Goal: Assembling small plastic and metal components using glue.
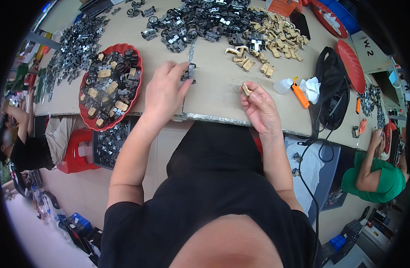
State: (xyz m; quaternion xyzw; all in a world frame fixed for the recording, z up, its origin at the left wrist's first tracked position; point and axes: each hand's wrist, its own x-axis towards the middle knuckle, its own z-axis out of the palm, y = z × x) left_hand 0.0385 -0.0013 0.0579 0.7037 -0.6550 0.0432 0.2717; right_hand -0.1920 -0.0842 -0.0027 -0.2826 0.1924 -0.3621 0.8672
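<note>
My left hand (162, 89) is over the table with thumb and fingertips around a small black wheeled part (189, 73), slightly blurred. A small tan plastic piece (246, 90) is pinched between the thumb and fingers of my right hand (263, 109), just above the table's front edge. Left of my left hand, a red scalloped tray (139, 76) holds several black parts fitted with tan pieces. Ahead lies a heap of black wheeled parts (205, 22). Loose tan pieces (280, 38) are piled to its right.
Grey-black parts (77, 47) spread at the far left. Right of my right hand are a small white bottle (283, 85), an orange tool (300, 96), crumpled tissue (310, 88) and a black bag (332, 89) with a hanging cable. People work at both sides; a red stool (75, 154) stands left.
</note>
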